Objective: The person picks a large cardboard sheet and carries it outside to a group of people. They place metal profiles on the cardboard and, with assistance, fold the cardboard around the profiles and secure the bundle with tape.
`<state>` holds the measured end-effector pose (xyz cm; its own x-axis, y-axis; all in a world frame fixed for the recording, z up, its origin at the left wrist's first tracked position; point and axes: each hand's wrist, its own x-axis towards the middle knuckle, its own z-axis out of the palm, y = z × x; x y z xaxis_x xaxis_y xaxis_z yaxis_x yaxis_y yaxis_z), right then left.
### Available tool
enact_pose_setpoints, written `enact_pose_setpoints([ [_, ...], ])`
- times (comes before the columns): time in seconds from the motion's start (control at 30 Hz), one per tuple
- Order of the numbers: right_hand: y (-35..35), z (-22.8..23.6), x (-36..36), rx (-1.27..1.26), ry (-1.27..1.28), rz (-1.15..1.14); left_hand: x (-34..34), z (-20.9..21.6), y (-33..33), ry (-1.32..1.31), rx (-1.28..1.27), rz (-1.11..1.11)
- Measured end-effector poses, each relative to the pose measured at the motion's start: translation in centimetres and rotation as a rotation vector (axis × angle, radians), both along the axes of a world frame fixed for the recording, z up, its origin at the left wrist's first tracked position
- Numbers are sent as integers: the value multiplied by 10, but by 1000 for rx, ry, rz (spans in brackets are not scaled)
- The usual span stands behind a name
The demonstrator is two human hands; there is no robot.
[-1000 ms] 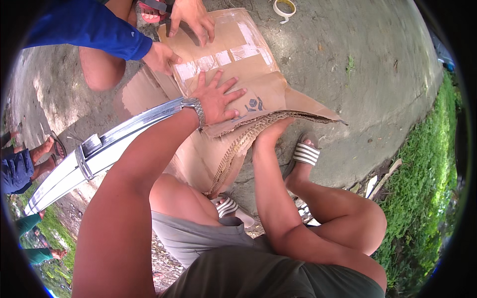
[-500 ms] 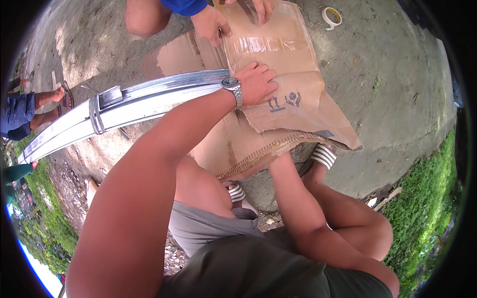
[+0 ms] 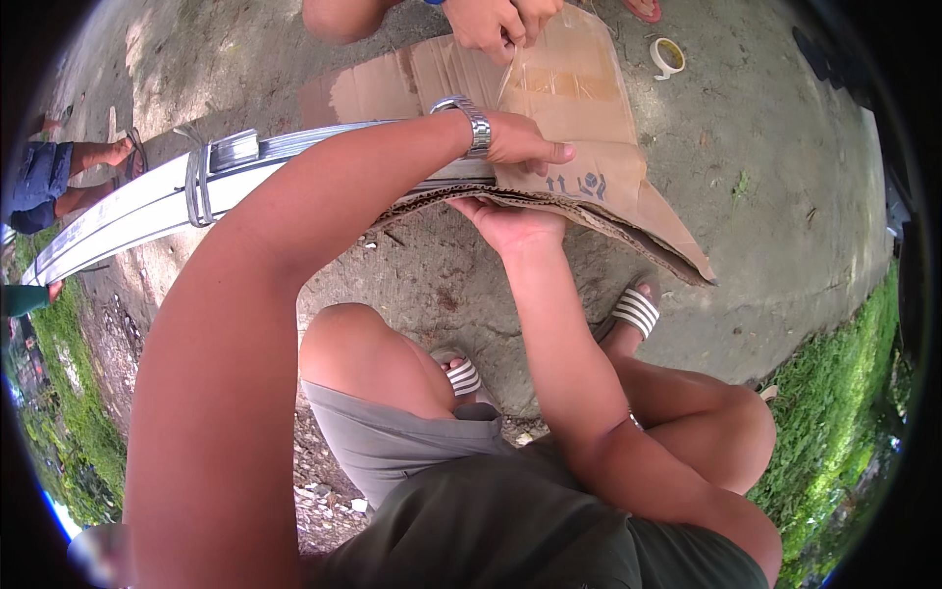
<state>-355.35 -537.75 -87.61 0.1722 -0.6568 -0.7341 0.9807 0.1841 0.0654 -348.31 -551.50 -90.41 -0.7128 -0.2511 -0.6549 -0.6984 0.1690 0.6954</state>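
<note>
I see the long bundle of metal strips [image 3: 147, 201] lying across the concrete ground [image 3: 785, 177]; I judge it heavy, stiff and awkward, best held near its wire tie. Over its end sits the cardboard sheet [image 3: 589, 147], light and bendy, likely to crease. My left hand [image 3: 520, 147] presses flat on top, fingers extended; my right hand [image 3: 510, 224] cups the corrugated edge from below. Another person's hands [image 3: 500, 22] pull clear tape there, crowding the far side. A tape roll [image 3: 668, 56] lies apart.
</note>
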Motion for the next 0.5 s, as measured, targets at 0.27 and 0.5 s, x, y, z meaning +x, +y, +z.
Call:
enact_pose_setpoints([
  [0.27,20,-57,-32,77,747,-242,-13,37,39,-160,-370,-334],
  [0.5,56,-83,-50,-43,542,-346,-26,87,72,-103,-597,-457],
])
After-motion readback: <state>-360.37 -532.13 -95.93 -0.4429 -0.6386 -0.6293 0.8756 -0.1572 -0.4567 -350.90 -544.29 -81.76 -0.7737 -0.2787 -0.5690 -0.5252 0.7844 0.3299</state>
